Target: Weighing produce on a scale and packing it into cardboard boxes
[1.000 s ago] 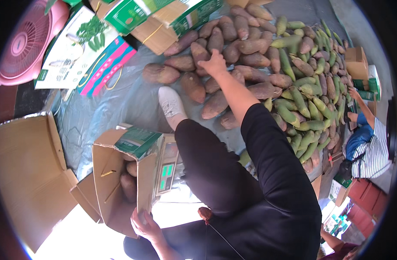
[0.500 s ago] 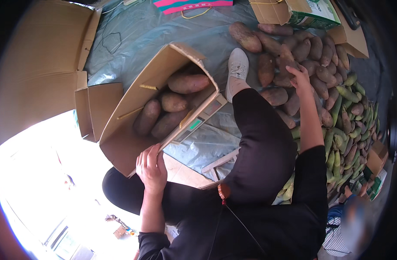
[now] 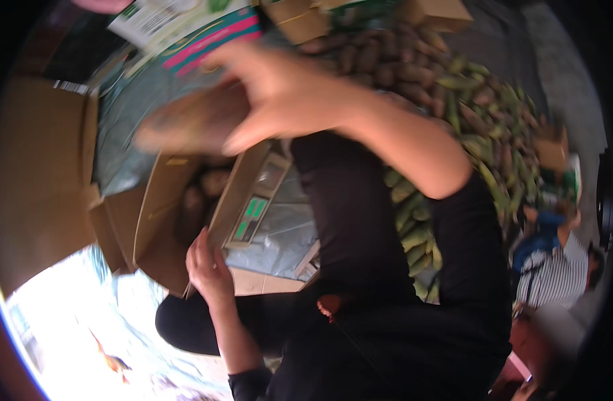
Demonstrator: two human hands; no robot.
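My right hand [image 3: 286, 93], blurred by motion, is closed around a large reddish-brown sweet potato [image 3: 193, 120]. It carries the sweet potato above the far end of an open cardboard box [image 3: 163, 194]. Several more sweet potatoes [image 3: 194, 206] lie inside the box, partly in shadow. At the box's near edge, my left hand [image 3: 211, 267] grips the rim, its fingers over the cardboard. A panel with green displays [image 3: 251, 217], like that of a weighing scale, shows along the box's right side.
To the right spreads a heap of sweet potatoes [image 3: 400, 67] and green, elongated produce [image 3: 483, 127]. A large cardboard carton [image 3: 39, 180] stands at the left. A pink and teal bag [image 3: 213, 43] is at the back. Another person [image 3: 554, 274] in a striped top is at the far right.
My right hand has left the heap and swung left over the box with a sweet potato. My left hand has stayed at the box rim. The whole view has shifted.
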